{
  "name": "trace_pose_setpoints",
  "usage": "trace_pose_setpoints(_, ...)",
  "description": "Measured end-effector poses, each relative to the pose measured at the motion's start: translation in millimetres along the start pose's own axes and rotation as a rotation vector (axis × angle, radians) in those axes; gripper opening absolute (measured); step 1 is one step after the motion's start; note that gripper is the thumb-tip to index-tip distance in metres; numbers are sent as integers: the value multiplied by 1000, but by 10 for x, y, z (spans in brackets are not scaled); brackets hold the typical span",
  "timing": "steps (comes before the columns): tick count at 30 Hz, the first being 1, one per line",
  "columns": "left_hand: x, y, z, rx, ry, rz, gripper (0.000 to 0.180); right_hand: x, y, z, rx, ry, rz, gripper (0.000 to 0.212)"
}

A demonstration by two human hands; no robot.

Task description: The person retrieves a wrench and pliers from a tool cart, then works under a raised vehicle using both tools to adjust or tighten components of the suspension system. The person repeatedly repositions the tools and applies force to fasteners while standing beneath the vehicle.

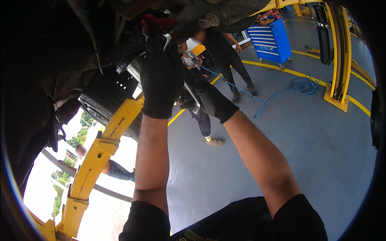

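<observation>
Both my hands wear black gloves and are raised to the dark underside of a vehicle (116,36). My left hand (163,78) is closed, its back toward me, with a curved silver wrench end (167,40) at its fingertips. Beside it and slightly lower, my right hand (211,98) is closed around a silver wrench (192,97) whose lower end sticks out below. Whether both metal ends belong to one wrench is hidden behind my left hand. Just above my left fingers is a red part (155,22), too dark to make out.
A tyre (98,98) and a yellow lift arm (92,160) are on the left. A yellow lift post (339,56) stands right. Co-workers (227,52) are ahead, near a blue tool cabinet (271,40). A blue air hose (271,96) trails over the grey floor (317,160).
</observation>
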State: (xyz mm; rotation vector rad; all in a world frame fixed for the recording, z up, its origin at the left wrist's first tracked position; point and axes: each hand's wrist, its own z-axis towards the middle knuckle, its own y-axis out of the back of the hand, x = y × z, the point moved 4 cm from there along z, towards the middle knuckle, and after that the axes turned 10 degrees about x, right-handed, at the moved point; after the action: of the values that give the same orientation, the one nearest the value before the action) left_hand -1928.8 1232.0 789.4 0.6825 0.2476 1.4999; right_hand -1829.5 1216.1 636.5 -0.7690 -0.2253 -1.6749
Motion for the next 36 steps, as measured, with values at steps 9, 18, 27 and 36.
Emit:
trace_pose_setpoints(9,7,169,-75,110,-198,-252,45,33,-109,-36,-66,-96,389,46)
trace_pose_setpoints(18,-94,161,-150,-12,-123,9,44,-96,16,19,-26,-101,187,43)
trace_pose_setpoints(27,55,-14,-31,-67,19,64,50,-138,0,6,-9,-62,339,47)
trace_pose_setpoints(36,45,-24,-19,-56,-202,-35,42,96,-75,-113,-84,-244,104,47)
